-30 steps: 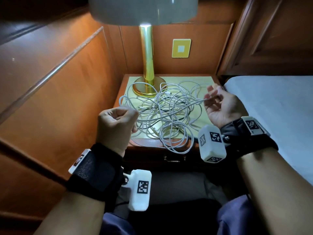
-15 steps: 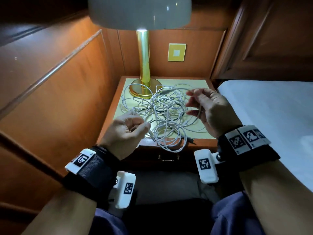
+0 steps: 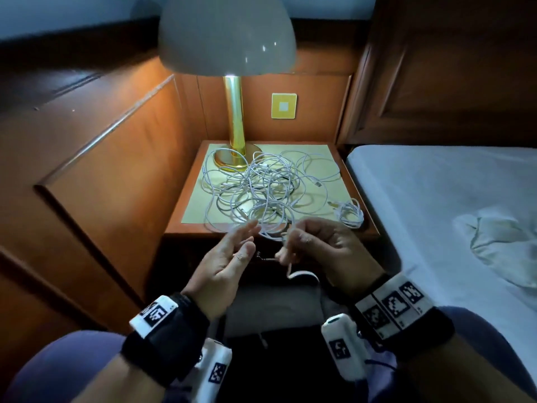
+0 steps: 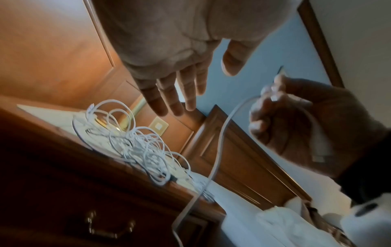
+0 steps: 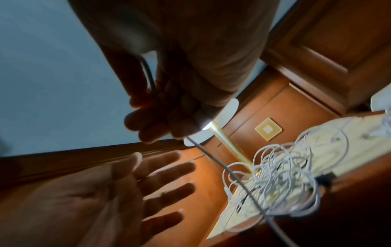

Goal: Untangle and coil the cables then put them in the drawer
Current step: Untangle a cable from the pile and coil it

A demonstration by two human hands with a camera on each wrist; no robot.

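Since half a second earlier, both hands had drawn back from the tabletop toward the body, and the left hand (image 3: pixel 225 264), then curled near the heap, had opened. It was held palm inward in front of the nightstand (image 3: pixel 186 228) with four fingers (image 4: pixel 169 98) straight and slightly spread, thumb apart, gripping nothing. The right hand (image 3: pixel 322 245) was closed around one white cable (image 4: pixel 220 142), with the cable end pinched at the fingertips; in the left wrist view the strand ran from that hand down toward the front edge of the nightstand, and a loop of it hung below the hand in the head view. One tangled heap of white cables (image 3: pixel 261 187) lay on the pale mat (image 3: pixel 194 205) covering the nightstand top, some loops overhanging the front edge; the number of separate cables in it could not be told. One small coiled bundle (image 3: pixel 350 213) lay apart at the right front corner of the top. One lamp (image 3: pixel 229 36) with a brass stem stood at the back of the mat, lit, its base touched by loops of the heap. One drawer (image 4: pixel 110 224), with a single brass handle, was shut below the top. One bed (image 3: pixel 450 199) stood just right of the nightstand, with one crumpled cloth (image 3: pixel 499 248) on it. One yellow square plate (image 3: pixel 284 106) was on the wall panel behind the lamp.
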